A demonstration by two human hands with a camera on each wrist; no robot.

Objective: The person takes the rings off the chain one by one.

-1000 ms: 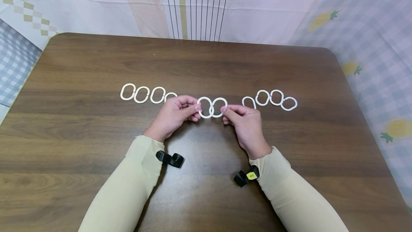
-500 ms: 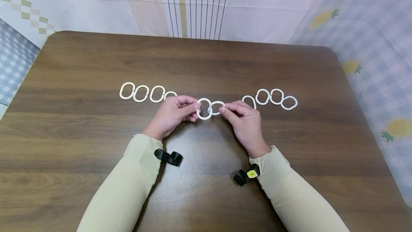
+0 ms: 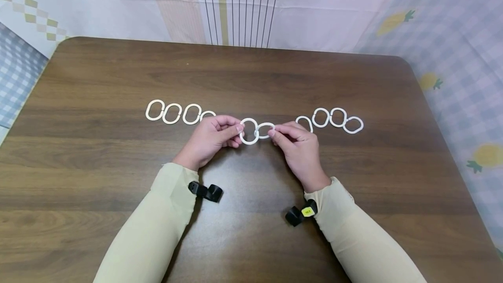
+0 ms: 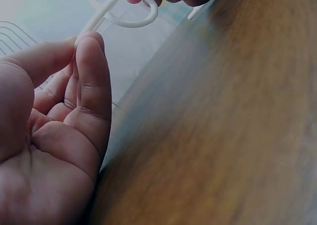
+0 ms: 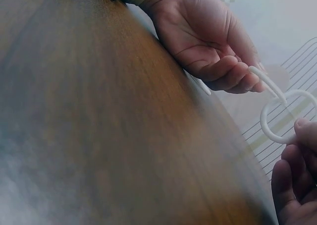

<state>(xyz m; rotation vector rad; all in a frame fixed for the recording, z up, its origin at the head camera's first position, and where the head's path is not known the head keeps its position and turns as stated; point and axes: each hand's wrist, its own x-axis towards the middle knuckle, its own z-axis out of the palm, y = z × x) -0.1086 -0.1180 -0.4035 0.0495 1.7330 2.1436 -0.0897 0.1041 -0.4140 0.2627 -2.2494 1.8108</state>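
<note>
Two white oval shower curtain rings are looped through each other and held up between the hands. My left hand (image 3: 210,141) pinches the left ring (image 3: 249,143) by its left side, thumb against fingertips. Facing it, my right hand (image 3: 302,150) pinches the right ring (image 3: 265,137) at its outer end. That right ring looks tilted flatter than the left one in the head view. In the left wrist view the left ring (image 4: 96,18) appears nearly edge-on, crossing the right ring (image 4: 130,24). Fingertips hide the gripped ends of both.
More white rings lie in a row on the brown wooden table (image 3: 251,239), several at the left (image 3: 147,112) and several at the right (image 3: 352,132). Each hand partly covers the ring nearest it. A patterned cloth (image 3: 314,8) hangs behind the table.
The right ring has tipped from facing the camera to a flatter tilt, and the right fingers have shifted their pinch on it. The left hand keeps its hold nearly still.
</note>
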